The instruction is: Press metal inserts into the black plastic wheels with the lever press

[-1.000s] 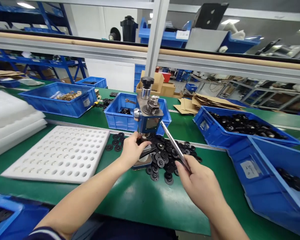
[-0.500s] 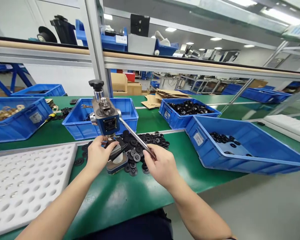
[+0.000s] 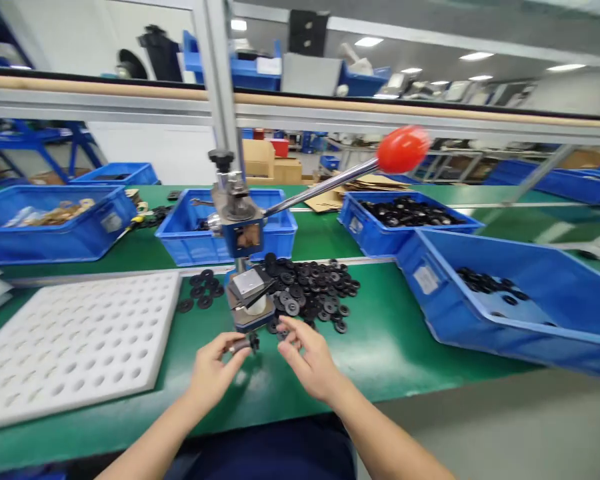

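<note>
My left hand (image 3: 215,370) pinches a small dark cylindrical part (image 3: 243,345) with a black toothed disc at its right end, just above the green table in front of the lever press (image 3: 240,230). To the right of that part is my right hand (image 3: 307,353), fingers apart and nothing visible in them, close to the front of a pile of black plastic discs (image 3: 310,290). The press lever slants up to the right and ends in a red knob (image 3: 404,149). On the press base sits a flat grey block (image 3: 249,283).
Left of the press lies a white foam tray (image 3: 115,313) with rows of holes. Several loose black discs (image 3: 203,290) lie between them. Blue bins stand behind, and a large blue bin (image 3: 480,327) stands at the right with black parts inside.
My right hand has let go of the lever, which has swung up. My left hand has come back from under the press toward me with the cylindrical part. The camera view has shifted.
</note>
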